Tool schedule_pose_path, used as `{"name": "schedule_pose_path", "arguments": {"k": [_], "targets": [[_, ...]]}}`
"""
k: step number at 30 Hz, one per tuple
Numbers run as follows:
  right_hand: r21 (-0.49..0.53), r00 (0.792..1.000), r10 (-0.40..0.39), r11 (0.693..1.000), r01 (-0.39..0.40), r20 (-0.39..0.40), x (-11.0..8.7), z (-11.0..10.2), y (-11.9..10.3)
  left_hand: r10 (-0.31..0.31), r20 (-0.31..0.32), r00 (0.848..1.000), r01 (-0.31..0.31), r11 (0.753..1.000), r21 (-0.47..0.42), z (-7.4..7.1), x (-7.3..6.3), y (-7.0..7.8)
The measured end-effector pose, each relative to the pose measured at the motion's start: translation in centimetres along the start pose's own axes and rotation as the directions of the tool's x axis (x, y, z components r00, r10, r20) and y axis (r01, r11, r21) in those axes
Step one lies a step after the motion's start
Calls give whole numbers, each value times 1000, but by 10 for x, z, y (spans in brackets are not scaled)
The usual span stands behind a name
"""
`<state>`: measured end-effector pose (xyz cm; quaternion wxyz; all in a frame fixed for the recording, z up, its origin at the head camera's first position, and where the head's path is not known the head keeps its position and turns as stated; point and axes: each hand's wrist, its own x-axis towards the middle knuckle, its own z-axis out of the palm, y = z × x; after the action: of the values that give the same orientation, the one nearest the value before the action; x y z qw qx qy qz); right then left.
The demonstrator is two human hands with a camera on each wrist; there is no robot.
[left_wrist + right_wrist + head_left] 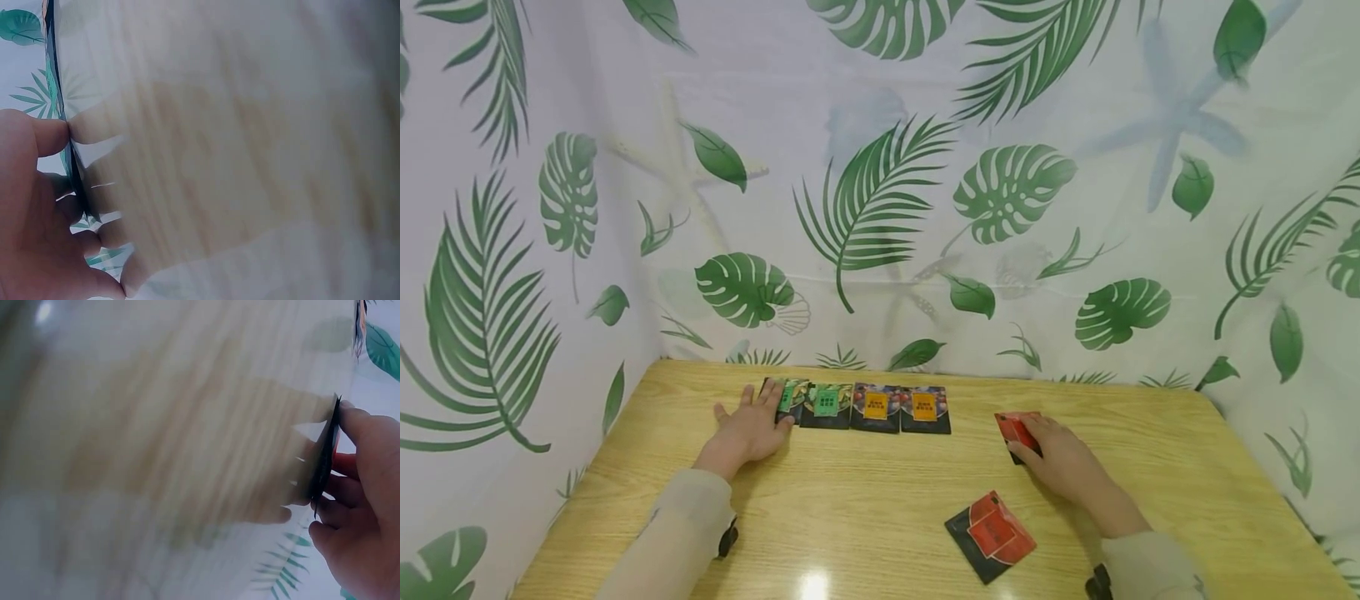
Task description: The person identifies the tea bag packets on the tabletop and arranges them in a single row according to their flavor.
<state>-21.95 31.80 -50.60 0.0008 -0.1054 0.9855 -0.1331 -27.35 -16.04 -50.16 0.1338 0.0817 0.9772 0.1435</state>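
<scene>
- My left hand (747,427) lies with fingers spread and nearly straight on the leftmost green packet (793,398), by the back edge of the desk (850,508), toward its left corner.
- My right hand (1063,462) grips a red packet (1013,429) between thumb and fingers, nearer the right edge.
- The second green packet (826,406) and two orange-labelled packets (876,407) continue the back-edge row.
- Another red packet (992,536) lies askew, closer to the front edge.
</scene>
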Motion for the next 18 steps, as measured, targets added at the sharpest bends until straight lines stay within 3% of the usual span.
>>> {"name": "schedule_pose_path", "arguments": {"k": [18], "targets": [[-84, 1000, -3, 996, 4, 15, 25, 1, -30, 4, -1, 1000, -4, 1000, -10, -1, -2, 2]]}}
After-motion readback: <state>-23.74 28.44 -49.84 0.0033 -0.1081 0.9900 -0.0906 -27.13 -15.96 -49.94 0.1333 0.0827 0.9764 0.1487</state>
